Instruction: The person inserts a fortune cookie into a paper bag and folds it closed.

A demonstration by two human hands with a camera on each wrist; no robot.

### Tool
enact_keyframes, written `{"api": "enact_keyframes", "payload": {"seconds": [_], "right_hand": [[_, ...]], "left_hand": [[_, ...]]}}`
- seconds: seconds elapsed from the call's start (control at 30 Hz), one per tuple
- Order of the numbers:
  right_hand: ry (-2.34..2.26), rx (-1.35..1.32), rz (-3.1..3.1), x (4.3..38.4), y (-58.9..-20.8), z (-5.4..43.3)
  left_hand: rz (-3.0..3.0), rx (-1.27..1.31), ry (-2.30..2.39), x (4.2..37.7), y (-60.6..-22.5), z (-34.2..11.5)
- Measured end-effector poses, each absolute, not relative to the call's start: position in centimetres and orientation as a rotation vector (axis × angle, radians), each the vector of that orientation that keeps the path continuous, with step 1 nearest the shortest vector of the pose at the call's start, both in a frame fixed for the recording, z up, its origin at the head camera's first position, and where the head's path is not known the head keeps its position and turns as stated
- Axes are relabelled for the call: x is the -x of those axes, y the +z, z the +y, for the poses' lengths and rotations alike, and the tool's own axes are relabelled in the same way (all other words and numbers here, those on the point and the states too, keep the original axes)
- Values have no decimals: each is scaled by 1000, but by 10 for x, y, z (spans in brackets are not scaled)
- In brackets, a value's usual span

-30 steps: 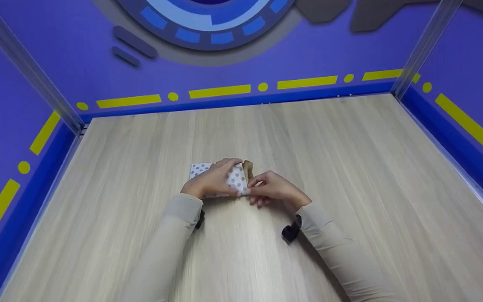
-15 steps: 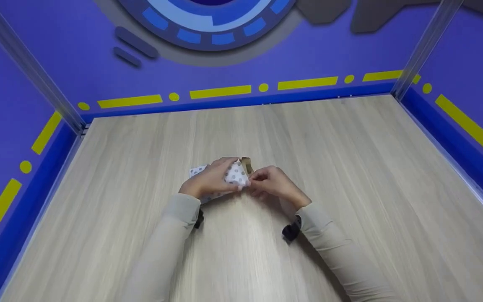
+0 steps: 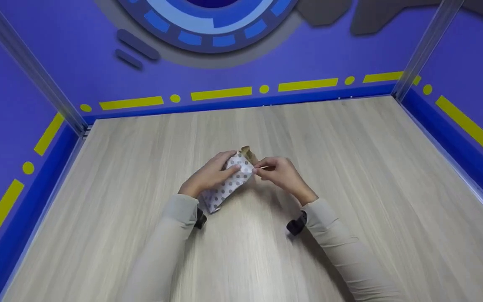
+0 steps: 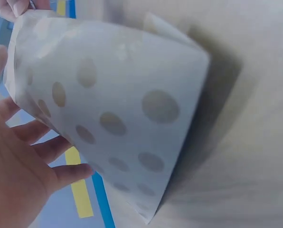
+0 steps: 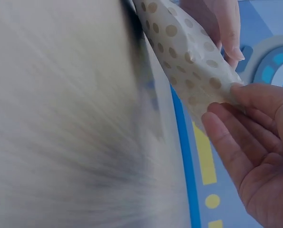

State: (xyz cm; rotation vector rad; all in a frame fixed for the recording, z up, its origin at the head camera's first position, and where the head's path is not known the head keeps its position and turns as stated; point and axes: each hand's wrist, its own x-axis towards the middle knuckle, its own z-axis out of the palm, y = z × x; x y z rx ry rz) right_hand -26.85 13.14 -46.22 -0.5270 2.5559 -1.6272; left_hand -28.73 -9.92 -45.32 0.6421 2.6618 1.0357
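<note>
A white paper bag [image 3: 235,181] with grey-brown polka dots is tilted above the table, its brown inside [image 3: 247,153] showing at the upper right end. My left hand [image 3: 210,174] grips it, the thumb on the dotted front and the fingers behind. In the left wrist view, the fingers of that left hand [image 4: 23,171] spread along the bag's back. With thumb and fingertips my right hand [image 3: 282,173] pinches a corner of the bag's mouth. The right wrist view shows this right hand [image 5: 260,133] at the paper's edge. What the bag contains, if anything, is hidden.
The light wood-grain table [image 3: 350,167] spreads around both arms. Blue-purple panels [image 3: 224,75] with yellow markings enclose its back and sides, with metal posts [image 3: 428,48] at the back corners. Dark wrist devices [image 3: 297,224] sit at both cuffs.
The bag has turned from lying nearly level to a steep slant, its mouth up and its bottom end toward the person. Both hands have shifted slightly away from the person, still holding it.
</note>
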Motion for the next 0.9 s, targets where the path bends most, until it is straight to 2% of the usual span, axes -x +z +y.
{"api": "enact_keyframes", "payload": {"seconds": [0.37,0.9], "right_hand": [[-1634,657,2669,275,-444,144],[-1721,636,2685,279,-431,155]], "left_hand": [[2614,-568,1487,289,-452,-98],[2541,-518,1720,289,-453,-96]]}}
